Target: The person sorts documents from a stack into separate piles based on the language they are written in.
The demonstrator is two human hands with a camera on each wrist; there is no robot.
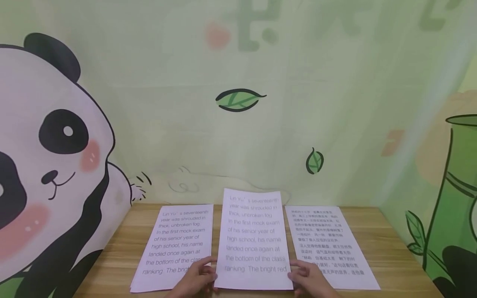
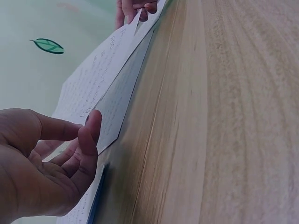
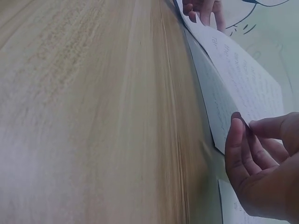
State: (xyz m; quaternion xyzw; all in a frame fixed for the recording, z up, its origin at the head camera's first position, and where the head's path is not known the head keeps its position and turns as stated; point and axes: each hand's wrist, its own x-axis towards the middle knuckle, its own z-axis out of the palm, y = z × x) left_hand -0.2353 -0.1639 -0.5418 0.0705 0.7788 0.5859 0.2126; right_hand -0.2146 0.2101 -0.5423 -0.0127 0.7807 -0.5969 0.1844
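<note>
A printed sheet of paper (image 1: pixel 254 231) with English text is held up in the middle of the table. My left hand (image 1: pixel 195 276) pinches its lower left edge between thumb and fingers. At the lower right edge, my right hand (image 1: pixel 311 279) pinches it the same way. Both wrist views show the sheet tilted, its near edge raised above more paper (image 3: pixel 205 88) lying on the table beneath. To the left lies another English printed sheet (image 1: pixel 175 244), partly covered by my left hand. A sheet with Chinese text (image 1: pixel 331 244) lies at the right, its lower left part behind my right hand.
The papers are on a wooden table (image 1: pixel 372 231) with a visible back edge. Behind it hangs a pale green backdrop (image 1: pixel 167 116) printed with a panda, leaves and bamboo. Bare wood lies along the near side in both wrist views.
</note>
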